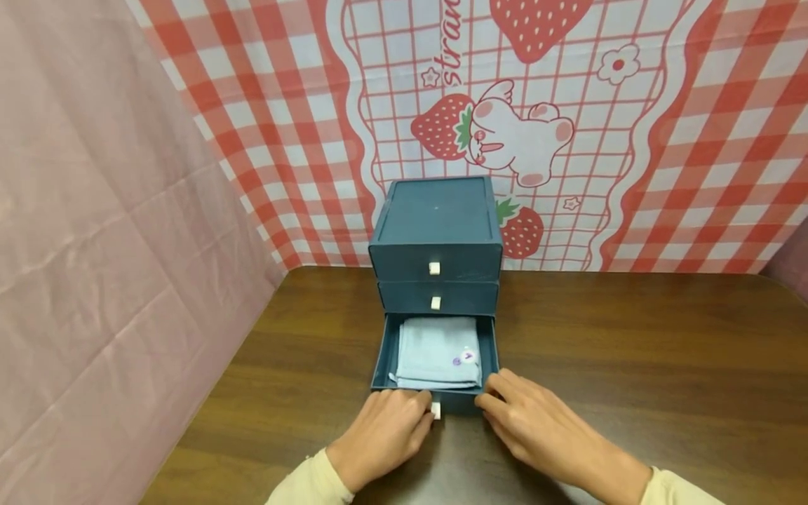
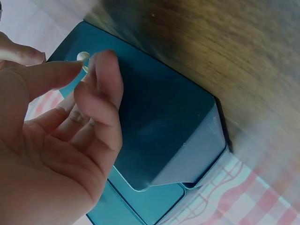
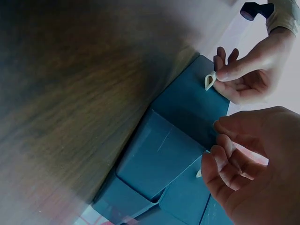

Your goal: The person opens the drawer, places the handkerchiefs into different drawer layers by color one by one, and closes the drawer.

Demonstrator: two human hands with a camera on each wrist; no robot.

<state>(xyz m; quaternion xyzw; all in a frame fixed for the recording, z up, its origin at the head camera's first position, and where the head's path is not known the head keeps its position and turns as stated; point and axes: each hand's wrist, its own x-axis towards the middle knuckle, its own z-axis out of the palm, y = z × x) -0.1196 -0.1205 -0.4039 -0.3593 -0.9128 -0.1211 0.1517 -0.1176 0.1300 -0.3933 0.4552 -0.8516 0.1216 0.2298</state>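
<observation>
In the head view a drawer (image 1: 379, 382) of the dark teal cabinet (image 1: 435, 210) stands pulled out. Inside it lies a folded pale blue cloth (image 1: 435, 347) with a small white and purple mark. My left hand (image 1: 388, 428) is at the drawer's front, with thumb and fingertips pinching the white pull tab (image 3: 209, 80), as the right wrist view shows. My right hand (image 1: 536, 424) holds the drawer's front right corner, its fingers bent at the rim. Part of the drawer front is hidden behind both hands.
Two closed drawers with white tabs (image 1: 435, 268) sit above the pulled-out one. The cabinet stands on a brown wooden table (image 1: 606, 351), close against a red checked strawberry cloth (image 1: 271, 140). A pink curtain (image 1: 113, 245) hangs along the left side.
</observation>
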